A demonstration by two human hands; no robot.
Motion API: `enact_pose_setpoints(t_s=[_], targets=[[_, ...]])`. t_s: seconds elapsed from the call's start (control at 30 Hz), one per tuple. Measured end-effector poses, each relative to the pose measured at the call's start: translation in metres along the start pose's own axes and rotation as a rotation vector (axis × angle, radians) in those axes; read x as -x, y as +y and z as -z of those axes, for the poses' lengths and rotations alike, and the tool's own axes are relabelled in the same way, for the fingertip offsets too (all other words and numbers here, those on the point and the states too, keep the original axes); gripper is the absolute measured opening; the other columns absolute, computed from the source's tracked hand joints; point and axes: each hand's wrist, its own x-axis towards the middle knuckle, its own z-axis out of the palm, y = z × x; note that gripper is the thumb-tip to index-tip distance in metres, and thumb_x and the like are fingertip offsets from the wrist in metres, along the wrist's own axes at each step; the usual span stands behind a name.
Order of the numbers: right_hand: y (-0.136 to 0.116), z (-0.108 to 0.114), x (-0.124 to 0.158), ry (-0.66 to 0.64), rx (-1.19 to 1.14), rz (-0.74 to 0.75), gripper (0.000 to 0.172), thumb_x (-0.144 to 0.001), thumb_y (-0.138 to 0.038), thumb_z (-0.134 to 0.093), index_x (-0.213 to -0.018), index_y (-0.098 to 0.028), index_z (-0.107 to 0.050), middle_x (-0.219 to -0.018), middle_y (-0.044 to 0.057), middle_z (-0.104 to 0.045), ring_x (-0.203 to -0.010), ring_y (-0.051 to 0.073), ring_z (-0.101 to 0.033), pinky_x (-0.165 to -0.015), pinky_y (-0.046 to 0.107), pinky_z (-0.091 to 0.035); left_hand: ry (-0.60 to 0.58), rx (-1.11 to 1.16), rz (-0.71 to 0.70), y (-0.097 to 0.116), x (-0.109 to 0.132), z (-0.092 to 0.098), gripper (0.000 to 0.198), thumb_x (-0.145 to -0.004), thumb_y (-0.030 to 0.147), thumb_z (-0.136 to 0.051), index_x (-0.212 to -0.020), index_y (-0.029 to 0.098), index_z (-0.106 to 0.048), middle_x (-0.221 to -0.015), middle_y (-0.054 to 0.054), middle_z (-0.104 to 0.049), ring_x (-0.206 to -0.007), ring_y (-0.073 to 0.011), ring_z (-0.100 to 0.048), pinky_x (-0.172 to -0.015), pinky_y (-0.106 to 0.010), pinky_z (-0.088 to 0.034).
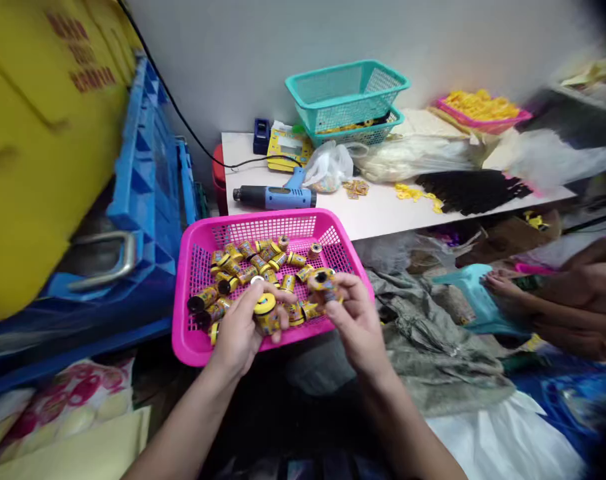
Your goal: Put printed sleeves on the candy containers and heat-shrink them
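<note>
Yellow spools (277,260) fill a pink plastic basket (263,221); I see the left hand (237,337) curling its fingers around one spool (267,315), the right hand (359,322) pinching another spool (324,283) nearby.

Small spools (263,267) lie in a mesh basket (263,220) at the near side; beyond it, a heat gun (283,197) and stacked baskets (347,100) sit on a table (373,220), with a plastic crate (147,187) to the left.
</note>
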Motion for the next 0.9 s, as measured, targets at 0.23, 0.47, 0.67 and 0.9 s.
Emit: enact_pose_setpoints(t_s=[0.23,0.47,0.67,0.9], targets=[[0.023,0.125,0.018,0.792,0.513,0.075,0.042,-0.077,-0.051,-0.067,-0.106,-0.021,-0.058,-0.097,0.005,-0.066,-0.081,0.020,-0.064,-0.075,0.036,-0.052,0.092,0.017,-0.135,0.020,-0.004,0.025,0.029,-0.082,0.043,-0.058,-0.097,0.019,-0.053,-0.060,0.004,-0.060,-0.045,-0.0109,-0.054,-0.040,-0.018,-0.038],[0.047,0.130,0.027,0.443,0.951,-0.080,0.041,-0.083,-0.051,-0.058,-0.106,-0.018,-0.068,-0.109,0.014,-0.071,-0.104,0.030,-0.064,-0.094,0.051,-0.048,-0.136,-0.042,-0.070,0.014,0.003,0.015,0.051,-0.073,0.034,-0.060,-0.119,0.017,-0.047,-0.063,0.005,-0.059,-0.051,-0.0121,-0.053,-0.047,-0.021,-0.039],[0.004,0.042,-0.004,0.214,0.726,0.418,0.016,-0.092,-0.024,-0.058,-0.105,-0.024,-0.067,-0.108,0.007,-0.071,-0.107,0.022,-0.063,-0.099,0.043,-0.047,-0.055,-0.088,-0.036,0.008,0.007,0.013,0.061,-0.088,0.050,-0.040,-0.135,0.011,-0.042,-0.053,0.003,-0.057,-0.043,-0.0136,-0.047,-0.047,-0.024,-0.037],[-0.003,-0.010,-0.002,-0.085,0.429,0.338,0.020,-0.096,-0.024,-0.056,-0.114,-0.027,-0.063,-0.111,0.004,-0.069,-0.110,0.018,-0.062,-0.098,0.036,-0.049,-0.128,-0.301,-0.171,0.005,0.011,0.016,0.069,-0.090,0.038,-0.051,-0.151,0.019,-0.024,-0.067,0.004,-0.056,-0.059,-0.0132,-0.048,-0.062,-0.027,-0.042]])
